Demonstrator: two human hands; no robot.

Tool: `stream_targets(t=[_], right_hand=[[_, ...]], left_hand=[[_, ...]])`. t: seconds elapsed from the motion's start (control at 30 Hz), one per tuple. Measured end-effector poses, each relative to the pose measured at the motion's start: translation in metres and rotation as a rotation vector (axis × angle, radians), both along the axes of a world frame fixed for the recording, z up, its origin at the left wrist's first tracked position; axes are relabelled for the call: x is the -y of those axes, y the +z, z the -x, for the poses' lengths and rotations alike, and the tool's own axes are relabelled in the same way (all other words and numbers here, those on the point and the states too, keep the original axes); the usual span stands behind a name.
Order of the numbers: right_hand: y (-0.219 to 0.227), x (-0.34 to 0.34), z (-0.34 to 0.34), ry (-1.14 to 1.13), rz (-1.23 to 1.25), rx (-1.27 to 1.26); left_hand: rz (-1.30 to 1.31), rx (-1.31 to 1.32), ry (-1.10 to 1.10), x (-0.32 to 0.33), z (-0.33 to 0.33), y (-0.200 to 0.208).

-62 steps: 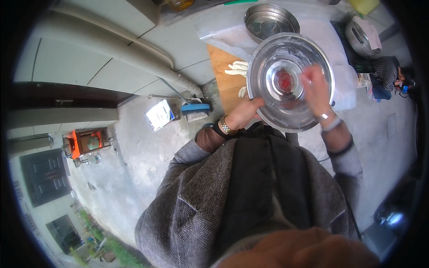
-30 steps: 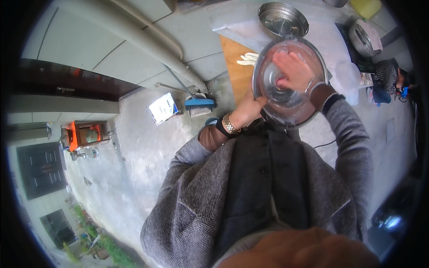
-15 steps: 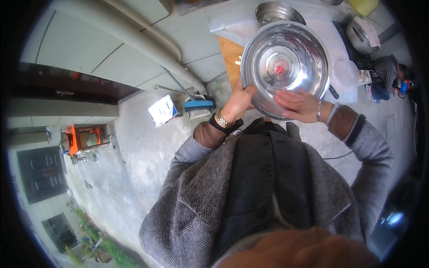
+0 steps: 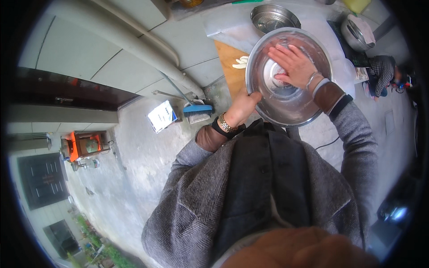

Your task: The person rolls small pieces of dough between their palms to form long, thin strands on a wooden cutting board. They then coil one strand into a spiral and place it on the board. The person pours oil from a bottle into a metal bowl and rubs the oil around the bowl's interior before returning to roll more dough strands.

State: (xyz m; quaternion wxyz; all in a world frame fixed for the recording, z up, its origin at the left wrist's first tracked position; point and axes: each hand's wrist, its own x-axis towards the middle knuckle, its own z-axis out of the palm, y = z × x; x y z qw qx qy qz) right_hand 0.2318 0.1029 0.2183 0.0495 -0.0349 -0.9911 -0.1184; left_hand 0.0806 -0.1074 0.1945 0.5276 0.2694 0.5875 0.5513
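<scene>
A large shiny steel basin [image 4: 313, 107] is tilted up toward me at the near edge of the table. My left hand [image 4: 242, 107] grips its rim at the lower left, thumb over the edge; the fingers behind the rim are hidden. Inside the basin, my right hand [image 4: 292, 67] lies flat against the upper inner wall with its fingers spread, covering most of the red mark on the bottom. Whitish smears show on the inside near the upper rim. Left of the basin, several white dough-like strips [image 4: 241, 62] lie on a wooden board [image 4: 227, 56].
Behind the basin stands a round metal pan [image 4: 275, 18] on plastic sheeting [image 4: 219, 29]. A steel pot [image 4: 355, 35] with a cloth is at the far right, near another person [image 4: 382, 71]. On the floor at left are a blue broom [image 4: 198, 108] and a white box [image 4: 161, 116].
My right hand has moved up and left, from the basin's lower right wall to its upper inside. The basin has shifted slightly down, uncovering more white strips on the board.
</scene>
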Motion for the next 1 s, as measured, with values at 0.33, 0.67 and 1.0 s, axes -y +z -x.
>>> stream_targets(t=[0.33, 0.67, 1.0], right_hand=[[-0.023, 0.073, -0.027, -0.231, 0.437, 0.218], [-0.004, 0.018, -0.114, -0.008, 0.176, -0.234], [-0.001, -0.163, -0.168, -0.671, 0.017, 0.009]], left_hand=[[-0.144, 0.283, 0.276, -0.010, 0.019, -0.001], [-0.233, 0.278, -0.094, -0.066, 0.017, 0.018], [-0.026, 0.035, -0.013, -0.128, 0.046, 0.021]])
